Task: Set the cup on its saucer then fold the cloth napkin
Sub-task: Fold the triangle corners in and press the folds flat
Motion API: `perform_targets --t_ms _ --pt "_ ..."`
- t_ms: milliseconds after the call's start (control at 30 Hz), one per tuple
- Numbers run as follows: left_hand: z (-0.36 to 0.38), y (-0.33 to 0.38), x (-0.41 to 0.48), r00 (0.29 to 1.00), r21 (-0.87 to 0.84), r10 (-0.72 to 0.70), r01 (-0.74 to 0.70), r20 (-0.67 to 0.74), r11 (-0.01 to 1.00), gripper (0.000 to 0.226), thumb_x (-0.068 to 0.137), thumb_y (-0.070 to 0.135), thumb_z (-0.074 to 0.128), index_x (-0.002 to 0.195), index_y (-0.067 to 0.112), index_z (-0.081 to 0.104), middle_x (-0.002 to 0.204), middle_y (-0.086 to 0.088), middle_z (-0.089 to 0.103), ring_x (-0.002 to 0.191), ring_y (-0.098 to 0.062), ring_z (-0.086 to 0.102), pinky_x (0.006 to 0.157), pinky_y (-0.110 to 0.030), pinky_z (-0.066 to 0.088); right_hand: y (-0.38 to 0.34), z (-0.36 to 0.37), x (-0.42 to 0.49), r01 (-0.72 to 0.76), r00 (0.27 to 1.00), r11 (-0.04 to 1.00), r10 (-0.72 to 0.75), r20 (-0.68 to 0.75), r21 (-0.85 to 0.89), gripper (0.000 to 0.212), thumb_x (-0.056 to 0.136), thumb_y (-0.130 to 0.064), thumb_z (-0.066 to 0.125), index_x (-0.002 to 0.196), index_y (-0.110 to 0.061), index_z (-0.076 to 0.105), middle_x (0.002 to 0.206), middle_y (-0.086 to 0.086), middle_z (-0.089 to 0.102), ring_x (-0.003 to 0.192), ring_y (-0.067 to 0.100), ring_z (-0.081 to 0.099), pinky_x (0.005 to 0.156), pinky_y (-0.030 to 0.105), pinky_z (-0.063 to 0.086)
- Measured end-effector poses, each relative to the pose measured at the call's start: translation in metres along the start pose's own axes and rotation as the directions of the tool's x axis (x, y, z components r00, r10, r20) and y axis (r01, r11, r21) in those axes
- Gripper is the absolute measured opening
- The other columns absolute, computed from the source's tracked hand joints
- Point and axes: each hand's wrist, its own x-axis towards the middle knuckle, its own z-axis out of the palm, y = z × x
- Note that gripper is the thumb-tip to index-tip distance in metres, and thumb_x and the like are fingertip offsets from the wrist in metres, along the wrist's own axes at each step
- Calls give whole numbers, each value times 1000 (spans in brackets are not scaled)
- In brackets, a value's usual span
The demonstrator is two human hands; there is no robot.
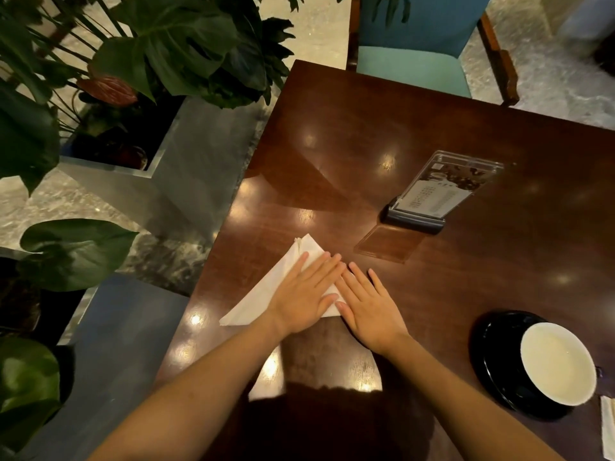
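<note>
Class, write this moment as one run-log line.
step: fold napkin | cup: on saucer | napkin: folded triangle | left hand: flat on napkin | right hand: flat, at napkin edge

café: menu stand (432,191) on table (349,144), planters (149,151).

Open bench ahead, clutter to the right

Beyond the napkin (263,294) the bench (332,154) lies bare to its far edge. To the right, a menu stand (432,194) with a coaster (389,248) just before it stands in the way; nearer, the cup (557,362) on its saucer (492,354) fills the right corner. Bare wood runs between them. Plant leaves (186,44) crowd the left edge.
</note>
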Motion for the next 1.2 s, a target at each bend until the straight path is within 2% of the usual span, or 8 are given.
perform_targets --t_ms 233,433,633,733,833,900,1000,1200 --pt "-1 -52 -23 999 60 -41 41 4 997 54 97 40 24 147 18 20 155 1 19 143 -16 14 114 -47 10 0 -3 0 -11 1000 1000 12 -16 23 56 99 -44 4 147 -18 19 152 0 18 140 20 23 113 39 9" --pt "-6 -75 -33 996 95 -64 59 55 994 55 98 44 10 148 21 9 157 2 11 144 -16 6 114 -47 4 1 -3 1 -16 1000 1000 16 22 18 57 99 -46 1 147 -19 15 153 -1 15 142 21 19 113 39 7" --pt "-9 -89 -46 996 -2 -1 1 86 1000 59 97 48 9 148 21 -3 157 4 -2 144 -12 -5 116 -41 -1 0 -4 1 -16 999 1000 16 42 10 55 99 -45 5 148 -21 12 154 -1 14 142 21 18 113 39 5" --pt "-12 -76 -42 998 -165 -44 51 41 985 58 99 41 18 147 21 -7 157 4 -9 144 -10 -6 117 -32 -3 0 -5 1 -17 999 1000 16 51 20 54 99 -46 5 148 -22 10 154 -1 13 143 21 16 113 40 6" --pt "-21 -56 -25 949 -512 -312 252 -34 822 52 99 24 34 147 19 16 157 4 9 141 -9 14 114 -28 14 1 -5 1 -10 997 999 8 72 31 56 98 -47 2 148 -22 9 154 -2 10 143 21 12 113 39 3" --pt "-26 -49 -14 899 -630 -429 283 -88 723 46 96 12 40 141 16 35 150 -1 32 136 -15 30 110 -30 25 1 -5 1 -7 997 999 3 82 49 57 97 -49 -1 148 -23 6 154 -3 6 144 20 8 114 38 0" --pt "-28 -46 -1 884 -663 -430 211 -185 718 44 90 -1 47 131 15 50 131 -6 52 120 -19 47 103 -32 39 1 -7 1 5 997 997 -10 71 73 59 94 -52 -6 147 -26 0 154 -5 -1 144 18 1 114 36 -6" --pt "-27 -48 14 890 -718 -425 189 -163 670 42 86 0 58 126 12 54 113 -6 56 88 -13 52 83 -25 47 2 -9 1 0 996 993 -10 88 114 63 87 -56 -14 144 -30 -10 152 -9 -12 143 14 -9 114 34 -14"
